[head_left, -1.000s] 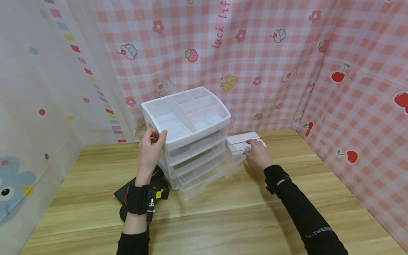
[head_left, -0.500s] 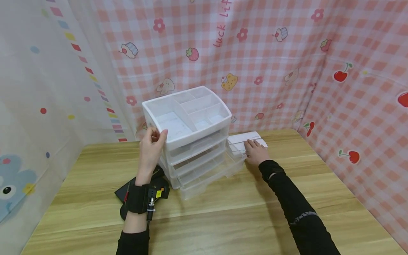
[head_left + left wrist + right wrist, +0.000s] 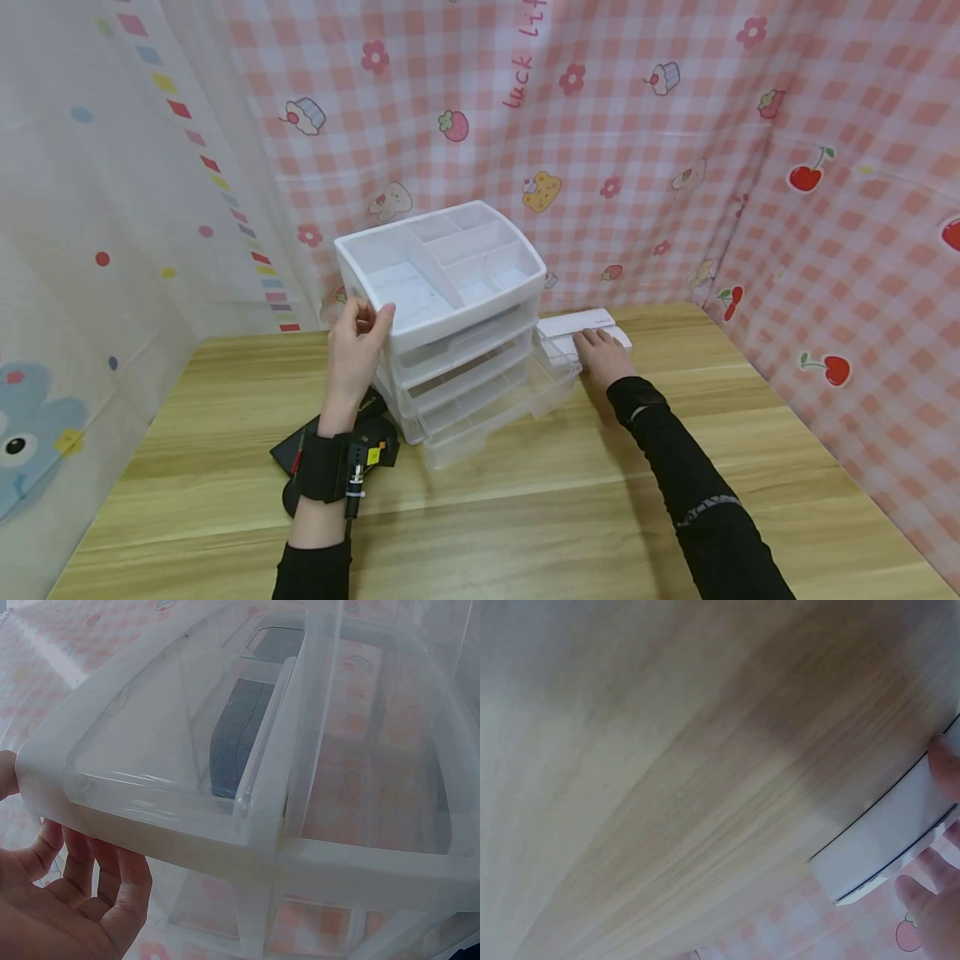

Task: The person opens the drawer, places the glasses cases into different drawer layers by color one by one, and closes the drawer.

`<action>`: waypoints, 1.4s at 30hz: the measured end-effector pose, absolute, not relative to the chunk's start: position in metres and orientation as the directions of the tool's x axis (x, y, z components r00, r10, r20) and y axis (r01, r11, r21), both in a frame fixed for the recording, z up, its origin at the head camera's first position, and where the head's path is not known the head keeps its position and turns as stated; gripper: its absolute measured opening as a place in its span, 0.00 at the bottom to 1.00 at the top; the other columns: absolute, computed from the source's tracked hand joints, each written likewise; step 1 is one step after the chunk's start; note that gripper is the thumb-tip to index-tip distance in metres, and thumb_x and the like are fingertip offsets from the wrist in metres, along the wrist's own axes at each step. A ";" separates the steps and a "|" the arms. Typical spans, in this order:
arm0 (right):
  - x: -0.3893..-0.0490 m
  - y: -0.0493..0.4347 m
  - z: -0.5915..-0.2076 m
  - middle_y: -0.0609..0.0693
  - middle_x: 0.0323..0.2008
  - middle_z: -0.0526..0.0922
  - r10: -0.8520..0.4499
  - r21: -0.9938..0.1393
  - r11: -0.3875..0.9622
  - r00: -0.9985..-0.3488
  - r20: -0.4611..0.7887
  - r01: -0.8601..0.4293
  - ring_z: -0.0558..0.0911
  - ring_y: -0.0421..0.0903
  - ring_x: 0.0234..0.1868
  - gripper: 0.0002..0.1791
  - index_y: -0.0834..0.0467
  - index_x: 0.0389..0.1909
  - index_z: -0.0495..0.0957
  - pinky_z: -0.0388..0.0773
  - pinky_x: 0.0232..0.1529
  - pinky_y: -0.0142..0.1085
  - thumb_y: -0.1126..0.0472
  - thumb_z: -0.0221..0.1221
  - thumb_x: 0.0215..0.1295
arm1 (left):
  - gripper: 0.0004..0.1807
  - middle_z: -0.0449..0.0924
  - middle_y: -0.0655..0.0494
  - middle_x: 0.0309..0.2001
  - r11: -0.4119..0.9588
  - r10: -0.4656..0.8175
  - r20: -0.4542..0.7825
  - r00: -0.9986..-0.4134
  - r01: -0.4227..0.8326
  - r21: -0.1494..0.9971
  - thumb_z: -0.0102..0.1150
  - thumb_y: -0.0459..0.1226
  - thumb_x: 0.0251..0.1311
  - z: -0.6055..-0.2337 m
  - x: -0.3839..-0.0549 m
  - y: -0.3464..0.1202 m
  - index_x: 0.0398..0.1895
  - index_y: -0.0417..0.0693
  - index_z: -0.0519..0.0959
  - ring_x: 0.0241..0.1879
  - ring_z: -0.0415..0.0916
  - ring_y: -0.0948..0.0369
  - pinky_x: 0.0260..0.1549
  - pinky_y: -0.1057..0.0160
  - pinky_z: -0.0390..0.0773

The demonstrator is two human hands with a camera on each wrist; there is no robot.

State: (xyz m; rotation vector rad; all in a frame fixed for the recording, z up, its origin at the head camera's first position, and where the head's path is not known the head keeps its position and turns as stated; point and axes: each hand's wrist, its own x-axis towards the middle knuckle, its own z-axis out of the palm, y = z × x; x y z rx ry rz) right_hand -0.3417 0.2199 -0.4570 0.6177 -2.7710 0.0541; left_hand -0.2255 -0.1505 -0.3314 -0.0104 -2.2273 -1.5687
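A white plastic drawer unit [image 3: 438, 342] stands on the table, a divided tray on top. My left hand [image 3: 356, 346] holds the tray's front left corner, thumb on the rim and fingers curled beneath the edge, as the left wrist view [image 3: 82, 892] shows. One clear lower drawer [image 3: 502, 412] is pulled out at the front. Right of the unit lies a flat white box [image 3: 577, 322] with small lettering. Over it rests my right hand [image 3: 606, 358], fingers extended across the top. In the right wrist view the thumb touches the white box's side [image 3: 885, 832].
Dark items, including a black flat case [image 3: 288, 454], lie left of the unit, partly behind my left wrist. A pink checked curtain [image 3: 630, 167] hangs behind the wooden table [image 3: 540, 517], and continues along the right side.
My right hand has shifted slightly and flattened from a more curled pose onto the white box. The left hand keeps its hold on the unit. The camera view has drifted a little.
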 end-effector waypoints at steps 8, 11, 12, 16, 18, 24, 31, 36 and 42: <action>-0.344 0.224 -0.458 0.63 0.52 0.77 -0.440 -0.007 0.883 -0.834 0.335 -0.469 0.74 0.63 0.56 0.26 0.63 0.54 0.73 0.71 0.56 0.54 0.76 0.61 0.50 | 0.15 0.69 0.49 0.35 0.360 -0.224 0.333 -0.916 0.240 0.902 0.52 0.45 0.66 -0.331 -0.225 -0.151 0.36 0.41 0.66 0.36 0.67 0.60 0.34 0.66 0.69; -0.345 0.227 -0.459 0.64 0.52 0.76 -0.451 -0.023 0.874 -0.829 0.331 -0.485 0.74 0.63 0.55 0.27 0.63 0.54 0.73 0.69 0.58 0.53 0.77 0.60 0.49 | 0.15 0.69 0.49 0.35 0.360 -0.223 0.338 -0.914 0.245 0.900 0.52 0.45 0.66 -0.332 -0.225 -0.151 0.35 0.42 0.66 0.36 0.67 0.60 0.33 0.66 0.69; -0.346 0.227 -0.459 0.64 0.51 0.76 -0.457 -0.021 0.871 -0.826 0.330 -0.490 0.74 0.63 0.55 0.28 0.63 0.54 0.73 0.69 0.58 0.53 0.76 0.61 0.49 | 0.15 0.69 0.49 0.35 0.359 -0.224 0.341 -0.913 0.248 0.900 0.52 0.45 0.66 -0.332 -0.226 -0.151 0.35 0.42 0.66 0.36 0.67 0.60 0.33 0.66 0.69; -0.346 0.230 -0.458 0.63 0.51 0.76 -0.473 -0.006 0.866 -0.821 0.320 -0.501 0.75 0.63 0.54 0.29 0.63 0.54 0.72 0.70 0.57 0.53 0.74 0.66 0.48 | 0.15 0.68 0.51 0.33 0.352 -0.223 0.352 -0.909 0.261 0.899 0.52 0.45 0.66 -0.331 -0.225 -0.151 0.34 0.42 0.66 0.35 0.67 0.60 0.32 0.66 0.68; -0.345 0.230 -0.456 0.63 0.51 0.76 -0.471 -0.003 0.867 -0.821 0.321 -0.498 0.75 0.63 0.53 0.29 0.63 0.53 0.73 0.71 0.56 0.53 0.72 0.68 0.47 | 0.15 0.68 0.52 0.33 0.347 -0.222 0.355 -0.908 0.266 0.899 0.52 0.45 0.66 -0.331 -0.225 -0.151 0.34 0.43 0.65 0.34 0.67 0.60 0.32 0.67 0.68; -0.341 0.229 -0.456 0.62 0.50 0.76 -0.453 0.005 0.877 -0.824 0.340 -0.480 0.75 0.63 0.53 0.28 0.61 0.52 0.73 0.73 0.52 0.54 0.72 0.68 0.47 | 0.15 0.67 0.52 0.32 0.341 -0.225 0.356 -0.907 0.270 0.901 0.52 0.45 0.67 -0.331 -0.225 -0.150 0.33 0.43 0.65 0.33 0.66 0.59 0.31 0.66 0.67; -0.334 0.229 -0.449 0.59 0.52 0.74 -0.375 -0.011 0.917 -0.871 0.318 -0.399 0.71 0.63 0.55 0.28 0.57 0.53 0.72 0.71 0.50 0.59 0.70 0.68 0.48 | 0.15 0.69 0.50 0.35 0.351 -0.222 0.344 -0.912 0.254 0.901 0.52 0.45 0.67 -0.331 -0.225 -0.150 0.35 0.42 0.65 0.35 0.66 0.60 0.32 0.66 0.69; -0.331 0.231 -0.435 0.60 0.55 0.71 -0.329 -0.008 0.935 -0.878 0.348 -0.354 0.69 0.63 0.57 0.30 0.57 0.55 0.70 0.69 0.53 0.60 0.68 0.67 0.50 | 0.14 0.68 0.51 0.33 0.345 -0.225 0.353 -0.908 0.264 0.901 0.52 0.44 0.67 -0.331 -0.224 -0.150 0.35 0.42 0.65 0.34 0.66 0.60 0.31 0.67 0.68; -0.328 0.238 -0.420 0.61 0.60 0.69 -0.297 0.007 0.948 -0.879 0.372 -0.317 0.69 0.64 0.59 0.33 0.56 0.57 0.68 0.68 0.54 0.60 0.66 0.70 0.49 | 0.14 0.68 0.53 0.32 0.348 -0.225 0.361 -0.905 0.271 0.898 0.52 0.44 0.66 -0.331 -0.225 -0.149 0.34 0.42 0.65 0.33 0.66 0.60 0.30 0.67 0.67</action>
